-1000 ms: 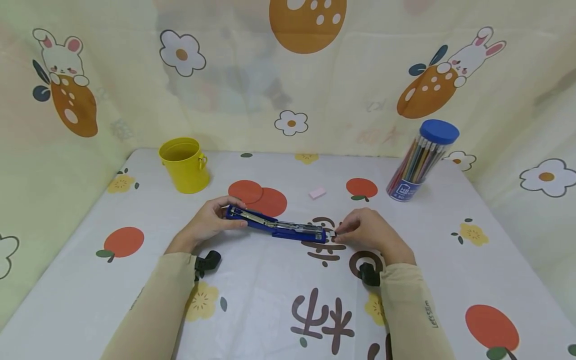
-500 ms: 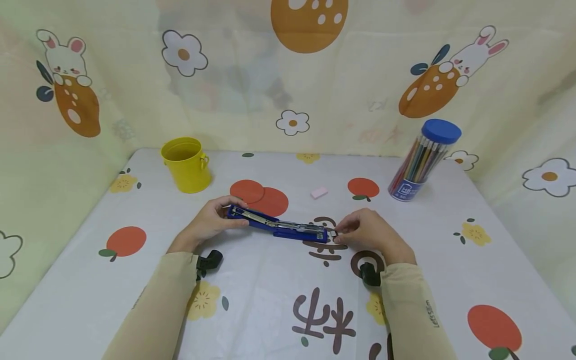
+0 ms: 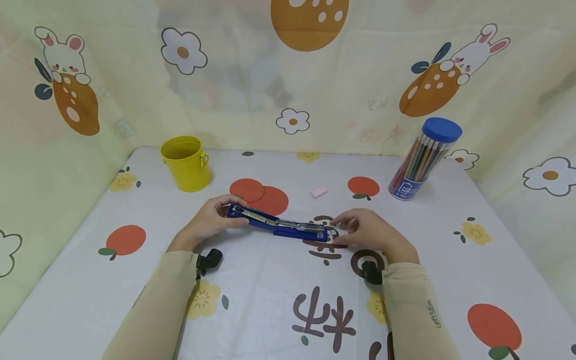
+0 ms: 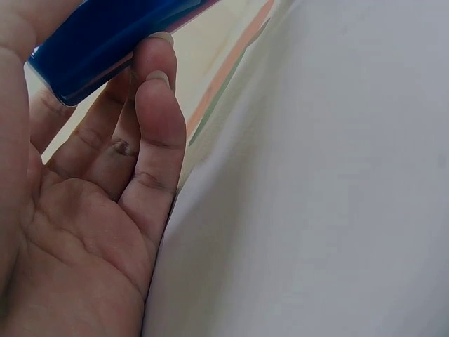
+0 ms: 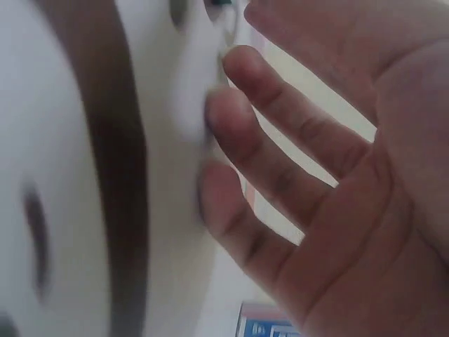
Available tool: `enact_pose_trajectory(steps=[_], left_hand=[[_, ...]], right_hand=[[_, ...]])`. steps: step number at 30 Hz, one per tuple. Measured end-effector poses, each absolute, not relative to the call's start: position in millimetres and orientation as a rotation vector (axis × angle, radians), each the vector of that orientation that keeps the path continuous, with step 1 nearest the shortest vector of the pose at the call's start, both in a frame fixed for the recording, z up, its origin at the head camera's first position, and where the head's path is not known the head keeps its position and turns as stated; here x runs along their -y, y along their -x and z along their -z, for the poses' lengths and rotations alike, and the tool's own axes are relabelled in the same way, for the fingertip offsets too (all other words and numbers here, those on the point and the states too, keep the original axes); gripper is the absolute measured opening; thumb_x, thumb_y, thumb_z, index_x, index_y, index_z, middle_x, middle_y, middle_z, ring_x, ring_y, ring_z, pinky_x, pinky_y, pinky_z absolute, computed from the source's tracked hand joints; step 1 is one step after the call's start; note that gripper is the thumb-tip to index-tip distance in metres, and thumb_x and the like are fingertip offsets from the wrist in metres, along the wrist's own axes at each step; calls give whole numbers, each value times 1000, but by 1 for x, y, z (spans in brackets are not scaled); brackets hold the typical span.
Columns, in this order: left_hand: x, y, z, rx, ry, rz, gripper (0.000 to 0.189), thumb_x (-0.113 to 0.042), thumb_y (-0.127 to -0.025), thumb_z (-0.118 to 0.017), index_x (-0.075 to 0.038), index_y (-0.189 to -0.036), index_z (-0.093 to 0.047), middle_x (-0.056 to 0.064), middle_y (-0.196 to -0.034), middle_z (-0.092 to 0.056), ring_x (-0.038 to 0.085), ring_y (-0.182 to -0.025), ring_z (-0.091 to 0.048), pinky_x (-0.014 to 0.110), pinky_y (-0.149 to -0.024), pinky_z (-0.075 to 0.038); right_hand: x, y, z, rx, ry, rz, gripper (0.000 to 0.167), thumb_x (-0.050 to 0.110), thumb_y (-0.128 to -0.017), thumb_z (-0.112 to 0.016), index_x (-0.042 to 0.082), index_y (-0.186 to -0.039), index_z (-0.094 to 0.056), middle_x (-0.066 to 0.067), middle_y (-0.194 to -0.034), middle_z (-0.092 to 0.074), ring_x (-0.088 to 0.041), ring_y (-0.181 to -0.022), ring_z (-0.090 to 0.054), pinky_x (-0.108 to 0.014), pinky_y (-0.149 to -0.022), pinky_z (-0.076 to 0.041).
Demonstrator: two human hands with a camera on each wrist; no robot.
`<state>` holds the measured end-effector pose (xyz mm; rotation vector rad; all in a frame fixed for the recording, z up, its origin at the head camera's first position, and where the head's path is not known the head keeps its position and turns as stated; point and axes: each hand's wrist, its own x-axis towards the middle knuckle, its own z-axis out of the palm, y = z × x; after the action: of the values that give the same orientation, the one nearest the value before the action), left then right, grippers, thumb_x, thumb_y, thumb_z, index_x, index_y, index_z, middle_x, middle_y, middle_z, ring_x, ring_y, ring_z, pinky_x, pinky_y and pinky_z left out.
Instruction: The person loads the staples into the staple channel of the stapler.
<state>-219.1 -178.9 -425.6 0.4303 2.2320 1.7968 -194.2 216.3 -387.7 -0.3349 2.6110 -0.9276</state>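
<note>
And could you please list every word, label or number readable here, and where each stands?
"HB", on the pencil tub; smaller print there is too small.
"Let'sSlim", on the right sleeve.
Left sleeve: print too small.
Tablecloth: brown characters I cannot read for certain.
Wall cloth: faint marks, unreadable.

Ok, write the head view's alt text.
The left hand grips an opened blue stapler; the right hand is beside its other end. Behind them on the table: a yellow bucket, pink block and pencil tub.
</note>
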Motion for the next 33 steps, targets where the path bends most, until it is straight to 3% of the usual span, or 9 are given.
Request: enact_pose_trajectory(steps=[6, 12, 23, 33], left_hand=[[178, 220, 425, -2228, -434, -1802, 42, -11, -83, -84, -5, -120, -65, 13, -126, -59, 33, -103, -59, 31, -89, -50], [177, 221, 427, -2221, -435, -1805, 41, -11, -83, -84, -6, -120, -65, 13, -125, -60, 33, -103, -59, 31, -89, -50], [179, 219, 426, -2219, -420, -1799, 44, -13, -83, -84, -4, -121, -65, 13, -127, -59, 31, -105, -57, 31, -92, -48], [179, 219, 425, -2215, -418, -1810, 43, -12, -83, -84, -5, -121, -65, 13, -127, -59, 32, -106, -56, 32, -91, -48]], right_hand=[[-208, 194, 389, -2609, 295, 923, 15, 17, -89, -79, 13, -103, -77, -1, -95, -68, -22, -87, -57, -38, -78, -48], [-208, 192, 387, -2607, 272, 907, 12, 19, -92, -76, 17, -103, -77, -1, -91, -68, -22, -86, -59, -37, -77, -49], [-207, 191, 384, -2631, 322, 971, 13, 21, -93, -75, 16, -105, -76, -1, -94, -69, -22, -90, -60, -43, -89, -49], [-183, 193, 377, -2731, 525, 983, 18, 18, -92, -76, 9, -108, -76, 1, -93, -69, -20, -87, -61, -40, -85, -53]])
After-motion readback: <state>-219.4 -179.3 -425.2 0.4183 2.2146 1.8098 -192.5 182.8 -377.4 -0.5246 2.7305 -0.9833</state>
